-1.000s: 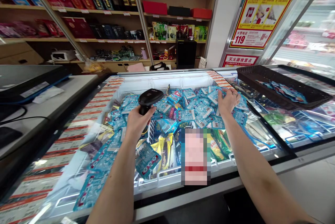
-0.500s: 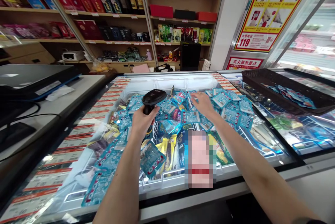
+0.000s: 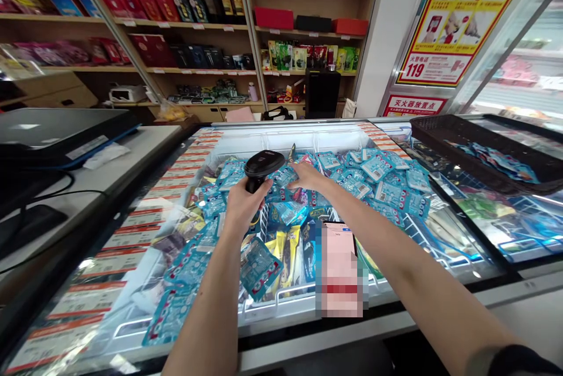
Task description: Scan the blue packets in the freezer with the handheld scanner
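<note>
My left hand (image 3: pixel 243 203) is closed round the grip of a black handheld barcode scanner (image 3: pixel 263 166), held upright over an open chest freezer (image 3: pixel 285 135). The freezer is heaped with several blue snack packets (image 3: pixel 378 179). My right hand (image 3: pixel 310 176) reaches across the pile just right of the scanner head, fingers resting on the blue packets; whether it grips one I cannot make out. A phone (image 3: pixel 341 267) with a blurred screen stands propped at the freezer's near edge between my arms.
A black mesh basket (image 3: pixel 444 129) holding a few blue packets sits on the glass lid to the right. A counter with a dark device (image 3: pixel 57 135) and cables lies left. Shelves of boxes and bottles (image 3: pixel 185 6) fill the back wall.
My right hand has swept left across the packets, from the pile's right side to just beside the scanner. The left hand with the scanner has stayed about where it was.
</note>
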Motion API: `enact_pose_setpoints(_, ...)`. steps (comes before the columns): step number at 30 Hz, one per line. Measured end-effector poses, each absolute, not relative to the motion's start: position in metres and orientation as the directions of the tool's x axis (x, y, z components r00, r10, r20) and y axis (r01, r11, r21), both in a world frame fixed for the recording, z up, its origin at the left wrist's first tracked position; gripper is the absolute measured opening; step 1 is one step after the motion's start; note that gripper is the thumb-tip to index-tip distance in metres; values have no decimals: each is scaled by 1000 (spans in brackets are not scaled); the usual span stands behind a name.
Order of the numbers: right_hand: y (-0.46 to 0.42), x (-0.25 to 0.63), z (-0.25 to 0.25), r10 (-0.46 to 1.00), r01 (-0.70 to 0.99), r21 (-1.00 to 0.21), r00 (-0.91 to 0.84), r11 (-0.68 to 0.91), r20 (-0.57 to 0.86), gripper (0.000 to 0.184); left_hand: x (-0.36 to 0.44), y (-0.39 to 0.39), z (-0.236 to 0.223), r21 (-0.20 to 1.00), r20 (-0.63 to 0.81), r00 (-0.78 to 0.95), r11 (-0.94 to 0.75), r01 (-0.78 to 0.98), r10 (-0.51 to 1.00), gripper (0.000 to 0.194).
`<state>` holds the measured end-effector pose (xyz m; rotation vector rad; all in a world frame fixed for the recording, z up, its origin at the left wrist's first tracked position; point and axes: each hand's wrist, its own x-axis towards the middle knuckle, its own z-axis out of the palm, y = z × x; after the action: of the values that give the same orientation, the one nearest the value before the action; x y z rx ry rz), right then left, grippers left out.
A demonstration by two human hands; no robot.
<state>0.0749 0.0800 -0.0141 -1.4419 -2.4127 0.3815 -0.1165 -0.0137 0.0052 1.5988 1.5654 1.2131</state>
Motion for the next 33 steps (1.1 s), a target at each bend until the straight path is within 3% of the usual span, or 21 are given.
enact_pose_setpoints(3,81,94,-12,943,819,-487,-333,303,25,55,-114,-15,9,884,211,-120,-137,447,970,36)
enact_pose_setpoints(7,70,131,-11,990,752,-647,-51,125,133,34,-112,-16,10,880,219,-119,-143,453,968,35)
enact_pose_setpoints(10,54,157,-14,991,452,-890,84,56,105,21,-112,-15,9,879,202,-87,-141,456,975,35)
enact_pose_setpoints(12,41,169,-16,990,211,-976,117,49,75,19,-112,-15,9,876,190,-60,-142,461,980,35)
enact_pose_setpoints(14,30,178,-19,984,25,-997,162,72,75,21,-111,-16,10,875,174,-29,-141,463,984,35)
enact_pose_setpoints(17,17,183,-21,977,-91,-990,194,110,91,25,-107,-19,12,877,141,33,-140,460,989,36)
enact_pose_setpoints(33,14,187,-30,980,-113,-986,172,120,100,23,-92,-31,22,821,0,247,-141,553,969,39)
